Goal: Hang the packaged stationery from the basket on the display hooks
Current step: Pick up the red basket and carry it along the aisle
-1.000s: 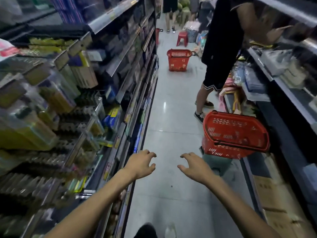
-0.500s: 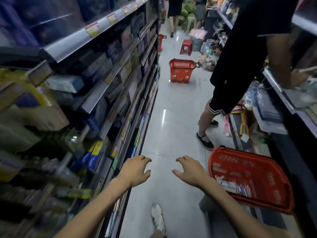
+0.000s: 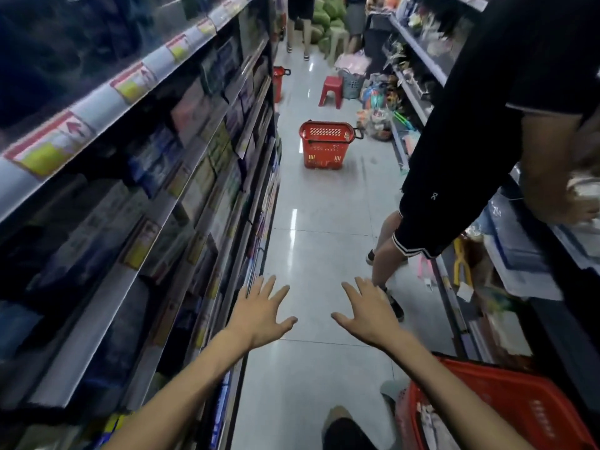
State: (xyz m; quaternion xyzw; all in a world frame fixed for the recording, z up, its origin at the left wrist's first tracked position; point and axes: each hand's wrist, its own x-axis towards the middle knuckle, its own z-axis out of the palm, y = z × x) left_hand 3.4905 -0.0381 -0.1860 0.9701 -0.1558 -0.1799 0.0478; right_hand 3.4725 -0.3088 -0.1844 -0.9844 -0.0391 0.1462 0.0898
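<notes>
Underfoot, glossy tiled floor (image 3: 324, 254) between stocked shelves (image 3: 107, 102) (red basket (image 3: 519, 404) lower right)

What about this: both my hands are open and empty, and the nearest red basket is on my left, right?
Not quite. The head view shows the left hand and right hand open and empty, but the nearest red basket is on your right, not your left.

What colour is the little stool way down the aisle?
The stool is red. It shows in the head view, the only one, standing on the floor far down the aisle.
</notes>
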